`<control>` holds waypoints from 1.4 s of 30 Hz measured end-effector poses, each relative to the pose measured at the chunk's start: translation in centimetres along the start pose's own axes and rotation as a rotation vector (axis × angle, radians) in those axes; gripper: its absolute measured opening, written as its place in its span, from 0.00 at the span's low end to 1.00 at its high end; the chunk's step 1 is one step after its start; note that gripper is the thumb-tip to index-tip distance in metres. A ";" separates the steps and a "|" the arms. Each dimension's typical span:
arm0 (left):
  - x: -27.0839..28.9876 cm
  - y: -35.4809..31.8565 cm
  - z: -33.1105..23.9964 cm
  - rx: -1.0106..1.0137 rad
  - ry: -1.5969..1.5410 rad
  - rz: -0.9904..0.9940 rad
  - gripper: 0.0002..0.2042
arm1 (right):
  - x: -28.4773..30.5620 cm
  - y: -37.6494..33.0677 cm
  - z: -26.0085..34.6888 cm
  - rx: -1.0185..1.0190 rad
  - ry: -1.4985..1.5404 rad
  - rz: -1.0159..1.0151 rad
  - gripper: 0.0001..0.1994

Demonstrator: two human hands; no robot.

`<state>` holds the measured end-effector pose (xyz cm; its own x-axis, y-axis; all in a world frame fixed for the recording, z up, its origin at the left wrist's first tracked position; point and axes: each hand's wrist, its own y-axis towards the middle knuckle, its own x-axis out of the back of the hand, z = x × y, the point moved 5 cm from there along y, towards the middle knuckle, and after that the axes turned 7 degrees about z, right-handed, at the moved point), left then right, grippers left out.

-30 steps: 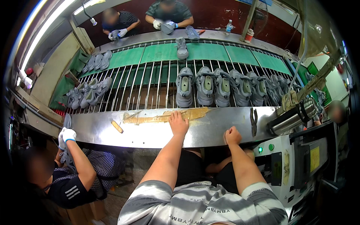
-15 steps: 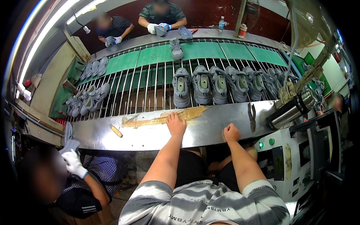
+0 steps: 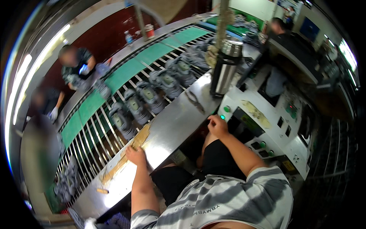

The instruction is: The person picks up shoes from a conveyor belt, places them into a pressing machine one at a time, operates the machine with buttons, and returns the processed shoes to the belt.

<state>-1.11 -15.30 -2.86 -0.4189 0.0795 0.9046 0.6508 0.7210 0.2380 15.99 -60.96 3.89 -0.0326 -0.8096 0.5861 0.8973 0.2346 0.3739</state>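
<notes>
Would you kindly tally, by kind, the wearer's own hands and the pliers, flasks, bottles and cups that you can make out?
Wearer's hands: 2 (left hand, right hand)
Pliers: 1
Flask: 1
Bottle: 1
Cup: 1
Total: 6

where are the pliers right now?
Head view, slightly right of and above centre: the pliers lie on the metal bench, left of the steel thermos, up and left of the right hand.

Close, wide fisheye view from head height, downward over lap [image 3: 173, 182] and metal bench [image 3: 169, 134]
</notes>
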 end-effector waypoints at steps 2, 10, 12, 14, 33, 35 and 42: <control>-0.2 -0.3 0.4 0.003 0.016 0.006 0.23 | 8.1 1.9 -0.9 0.106 -0.352 -0.216 0.13; -0.3 -3.4 -1.1 -0.009 -0.080 0.006 0.21 | 32.2 13.7 -13.3 -0.665 -1.005 -0.594 0.38; 0.8 -5.4 -1.7 -0.114 -0.030 -0.189 0.17 | 33.8 16.0 -13.6 -0.943 -0.788 -0.303 0.43; 0.9 -6.3 -3.7 -0.104 -0.125 -0.070 0.16 | 36.7 16.5 -17.3 -1.023 -0.734 -0.238 0.47; 0.5 -6.5 -1.0 -0.035 -0.236 -0.150 0.17 | 28.3 2.2 -4.3 -0.323 -0.380 -0.925 0.46; -0.1 -6.5 -1.0 -0.017 -0.273 -0.144 0.16 | 27.5 0.0 -6.1 -0.257 -0.193 -0.963 0.44; -6.1 -11.4 -4.2 0.103 -1.113 0.436 0.21 | 12.2 -0.9 2.5 -0.126 0.603 -0.418 0.31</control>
<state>-3.34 -26.92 -9.64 -0.5261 0.8459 0.0876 0.8418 0.5326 -0.0876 13.64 -69.72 12.53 -0.1676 -0.9811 -0.0963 0.9078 -0.1916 0.3731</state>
